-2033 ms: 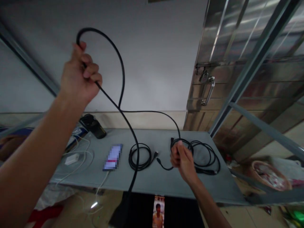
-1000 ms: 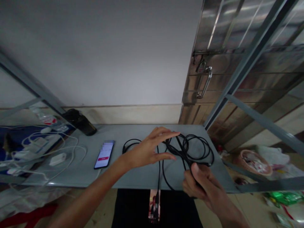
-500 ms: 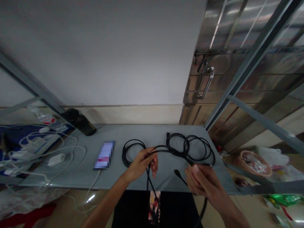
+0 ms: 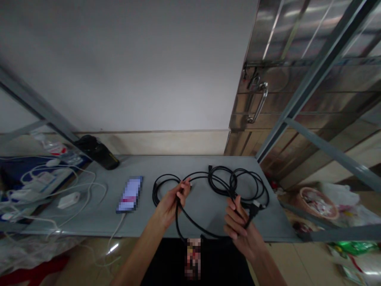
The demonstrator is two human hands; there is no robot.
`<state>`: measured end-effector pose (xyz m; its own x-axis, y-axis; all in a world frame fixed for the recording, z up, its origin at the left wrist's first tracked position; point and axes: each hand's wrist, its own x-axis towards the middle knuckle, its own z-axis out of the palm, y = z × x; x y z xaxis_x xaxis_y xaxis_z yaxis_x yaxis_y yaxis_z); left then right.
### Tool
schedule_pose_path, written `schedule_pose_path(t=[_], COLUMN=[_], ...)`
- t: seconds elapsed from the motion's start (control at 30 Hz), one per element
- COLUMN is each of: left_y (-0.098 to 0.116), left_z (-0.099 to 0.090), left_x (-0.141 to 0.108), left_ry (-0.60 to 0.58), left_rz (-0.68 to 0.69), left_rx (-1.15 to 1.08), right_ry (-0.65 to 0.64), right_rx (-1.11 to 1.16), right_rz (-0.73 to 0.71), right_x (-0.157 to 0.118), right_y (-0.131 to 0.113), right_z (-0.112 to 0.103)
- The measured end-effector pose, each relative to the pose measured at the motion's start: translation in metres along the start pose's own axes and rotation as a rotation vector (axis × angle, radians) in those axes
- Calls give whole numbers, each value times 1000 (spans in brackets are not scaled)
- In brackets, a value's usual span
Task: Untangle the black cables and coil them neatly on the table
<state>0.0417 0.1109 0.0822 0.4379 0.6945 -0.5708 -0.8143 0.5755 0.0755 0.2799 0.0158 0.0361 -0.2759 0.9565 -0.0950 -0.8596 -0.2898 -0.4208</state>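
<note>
My left hand (image 4: 174,200) is closed around a black cable (image 4: 193,218) above the front middle of the grey shelf (image 4: 149,163). My right hand (image 4: 239,224) grips the same cable's other stretch, and a plug end (image 4: 254,207) pokes out past its fingers on the right. Two cable strands run between the hands across the top, and a loose loop sags below them toward the lap. Behind my left hand lies a coiled black cable (image 4: 157,186). Larger overlapping coils (image 4: 253,172) rest behind my right hand, with a connector (image 4: 210,169) at their left edge.
A phone (image 4: 130,194) on a white charging lead lies left of my hands. Farther left are a white adapter (image 4: 69,200), tangled white cords, a black case (image 4: 98,153) and a plastic bottle (image 4: 58,149). Metal posts (image 4: 315,59) flank the shelf; a basket (image 4: 318,203) stands at right.
My right hand has turned over, palm now up, and the plug points up to the right. The cable between my hands now hangs in a loop. My left hand moved slightly left.
</note>
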Motion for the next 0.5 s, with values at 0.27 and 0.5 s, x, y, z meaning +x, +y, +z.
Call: schedule_pose_path(t=[0.27,0.5], left_y=[-35,-74], left_z=[-32,-68], left_x=[9,-2], left_ry=[210,348], left_rz=[134,569], left_rx=[-273,516], right_ry=[117,231], right_rx=[265,65], right_rz=[-104,-115], right_x=[8,-6], right_y=[10,10], right_z=[-6,27])
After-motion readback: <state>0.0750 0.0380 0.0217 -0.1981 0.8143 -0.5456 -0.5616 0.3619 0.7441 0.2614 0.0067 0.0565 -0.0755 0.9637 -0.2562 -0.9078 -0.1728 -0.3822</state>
